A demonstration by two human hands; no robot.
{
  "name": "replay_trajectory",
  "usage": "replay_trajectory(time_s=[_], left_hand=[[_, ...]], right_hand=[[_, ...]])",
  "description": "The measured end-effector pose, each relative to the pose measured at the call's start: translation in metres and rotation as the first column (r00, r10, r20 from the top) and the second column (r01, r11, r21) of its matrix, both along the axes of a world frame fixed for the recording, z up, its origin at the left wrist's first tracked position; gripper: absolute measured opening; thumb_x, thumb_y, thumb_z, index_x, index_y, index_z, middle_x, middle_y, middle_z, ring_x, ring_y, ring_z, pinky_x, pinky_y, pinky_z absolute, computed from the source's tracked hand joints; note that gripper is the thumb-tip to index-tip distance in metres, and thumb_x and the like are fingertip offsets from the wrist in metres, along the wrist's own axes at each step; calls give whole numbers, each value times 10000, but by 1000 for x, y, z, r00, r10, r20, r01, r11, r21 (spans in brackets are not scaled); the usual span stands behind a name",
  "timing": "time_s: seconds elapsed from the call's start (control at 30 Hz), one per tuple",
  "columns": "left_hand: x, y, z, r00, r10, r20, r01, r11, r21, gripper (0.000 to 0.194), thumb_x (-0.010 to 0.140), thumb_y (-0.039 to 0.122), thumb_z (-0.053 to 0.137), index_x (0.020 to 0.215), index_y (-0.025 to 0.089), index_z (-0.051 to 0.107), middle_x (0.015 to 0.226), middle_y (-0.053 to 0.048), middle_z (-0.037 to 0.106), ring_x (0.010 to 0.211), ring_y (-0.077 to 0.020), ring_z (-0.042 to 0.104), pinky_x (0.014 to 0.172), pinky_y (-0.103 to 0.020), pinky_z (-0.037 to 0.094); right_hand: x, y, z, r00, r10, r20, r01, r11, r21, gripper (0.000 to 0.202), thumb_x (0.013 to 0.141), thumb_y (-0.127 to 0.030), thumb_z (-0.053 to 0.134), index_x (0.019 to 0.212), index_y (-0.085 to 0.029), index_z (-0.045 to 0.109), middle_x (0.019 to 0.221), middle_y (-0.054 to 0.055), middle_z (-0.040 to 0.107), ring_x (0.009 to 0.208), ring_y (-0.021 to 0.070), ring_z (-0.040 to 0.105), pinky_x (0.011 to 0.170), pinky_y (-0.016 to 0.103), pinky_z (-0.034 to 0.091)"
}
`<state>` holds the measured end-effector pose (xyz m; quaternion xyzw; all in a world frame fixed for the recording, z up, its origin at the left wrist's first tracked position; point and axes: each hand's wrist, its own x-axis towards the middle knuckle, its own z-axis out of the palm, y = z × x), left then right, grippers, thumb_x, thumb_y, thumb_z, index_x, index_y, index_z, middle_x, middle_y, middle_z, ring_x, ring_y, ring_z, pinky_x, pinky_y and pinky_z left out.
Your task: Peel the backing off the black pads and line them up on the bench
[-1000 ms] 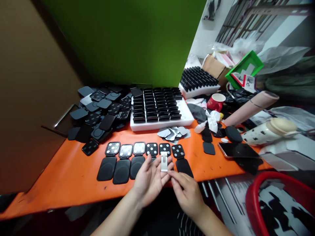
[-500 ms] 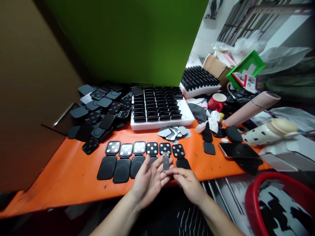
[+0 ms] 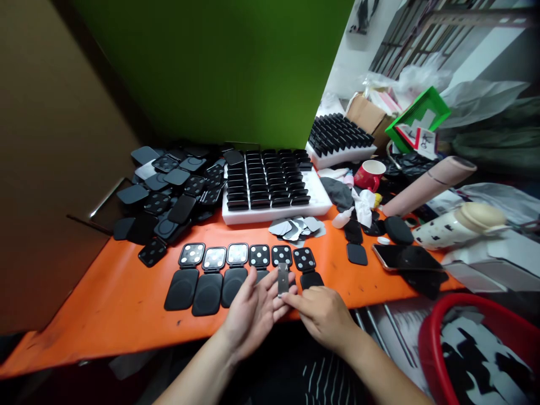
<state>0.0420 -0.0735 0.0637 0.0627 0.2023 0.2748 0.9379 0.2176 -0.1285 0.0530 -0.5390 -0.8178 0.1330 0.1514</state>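
Palm up near the table's front edge, my left hand holds a small grey metal plate on its fingers, with the thumb standing apart. The index fingertip of my right hand is at the plate's near end; the other fingers are curled in. Beyond the hands is a row of unfolded black hinged pads. Their upper squares bear silvery round dots, and the left ones look glossier. My hands partly cover the pads in the middle. A heap of thin grey plates lies behind the row.
A white foam tray holds rows of black pads; a second foam tray stands behind. Loose pads are piled at left. On the right are a red mug, a phone, a patterned bottle and a red basin.
My right hand has shifted slightly left, its index fingertip sliding onto the metal plate's near end. The plate and my left hand stay nearly still; the view has turned slightly.
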Motion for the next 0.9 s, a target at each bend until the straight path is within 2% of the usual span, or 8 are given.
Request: replay_trajectory(time_s=[0.13, 0.4, 0.6, 0.9], left_hand=[[-1, 1, 0, 1000, 3, 1, -3, 1000, -3, 581, 874, 526, 288, 1284, 130, 398, 1317, -129, 443, 1169, -242, 446, 1016, -356, 244], [-1, 2, -1, 1000, 21, 22, -21, 1000, -15, 537, 879, 511, 293, 1239, 145, 449, 1294, -117, 471, 1177, -246, 439, 1016, -372, 253], [-3, 3, 0, 1000, 22, 4, -21, 1000, -9, 573, 872, 532, 287, 1276, 143, 410, 1326, -114, 436, 1159, -237, 455, 1017, -358, 246], [-4, 3, -1, 999, 45, 24, -44, 998, -40, 524, 886, 498, 296, 1240, 144, 446, 1300, -110, 462, 1132, -231, 479, 988, -335, 287]], right_hand=[[6, -1, 1, 998, -8, 59, 5, 999, 46, 357, 843, -148, 384, 1125, -233, 586, 633, 26, 571, 597, 151, 490, 557, 264, 334], [-9, 4, 2, 996, 15, 83, -17, 1000, 21, 329, 862, -180, 386, 1111, -287, 574, 677, 15, 585, 625, 157, 491, 584, 278, 312], [3, 0, -4, 1000, -19, 22, 18, 998, 55, 345, 841, -131, 400, 1116, -244, 574, 635, 12, 560, 599, 146, 473, 566, 262, 303], [-11, 1, -6, 1000, -4, -31, 4, 1000, 14, 337, 842, -156, 410, 1115, -280, 565, 701, 18, 604, 642, 164, 519, 587, 279, 326]])
